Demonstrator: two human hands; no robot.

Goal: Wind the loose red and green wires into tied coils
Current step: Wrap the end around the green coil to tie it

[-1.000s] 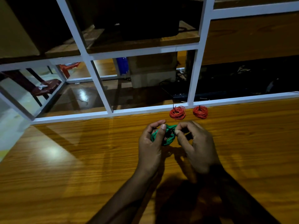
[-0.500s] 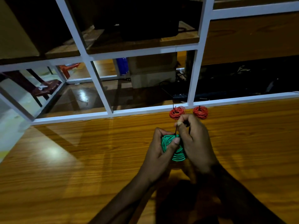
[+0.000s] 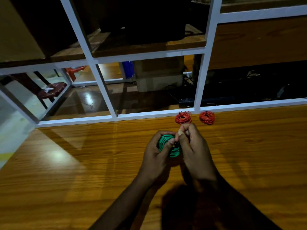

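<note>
A green wire coil (image 3: 166, 143) sits between both hands above the wooden table (image 3: 83, 171). My left hand (image 3: 156, 156) grips the coil, thumb across its front. My right hand (image 3: 194, 150) pinches a thin dark tie at the coil's right side, fingers curled; much of the coil is hidden behind the fingers. Two red wire coils lie at the table's far edge: one (image 3: 183, 117) just beyond my right fingertips, with a dark tie end sticking up, the other (image 3: 207, 117) to its right.
A white metal frame (image 3: 106, 90) with shelves borders the table's far edge. Behind it are a dark box on a wooden shelf (image 3: 146, 45), a cardboard box, a blue object and cables on the floor. A red stool (image 3: 53, 90) stands at the left.
The green coil has come lower and closer to me, turned more face-on. My right hand rose to pull the dark tie up, then came back down against the coil.
</note>
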